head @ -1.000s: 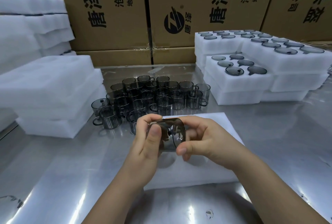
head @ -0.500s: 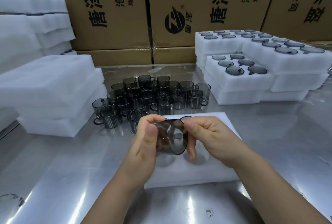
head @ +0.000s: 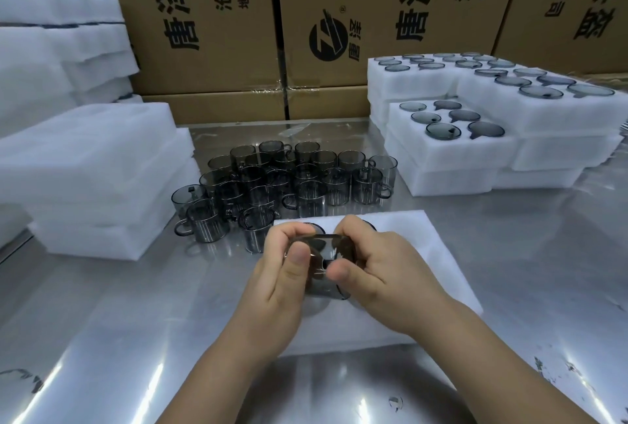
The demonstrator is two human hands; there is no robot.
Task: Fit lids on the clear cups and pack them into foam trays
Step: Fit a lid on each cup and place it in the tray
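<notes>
Both hands close around one smoky clear cup (head: 326, 267) above the foam tray (head: 428, 253) on the steel table (head: 102, 338): left hand (head: 282, 274) gripping its side, right hand (head: 380, 274) pinching the rim. Tipped sideways a moment ago, the cup now sits upright, apparently lidded and ready for packing. Beyond wait unpacked cups (head: 306, 179), then filled trays (head: 452, 148).

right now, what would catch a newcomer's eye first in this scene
Front and centre, the left hand and right hand together grip one smoky clear cup over a white foam tray. Just behind stands a cluster of handled cups on the shiny metal table. At right rise stacked foam trays already holding lidded cups.
</notes>
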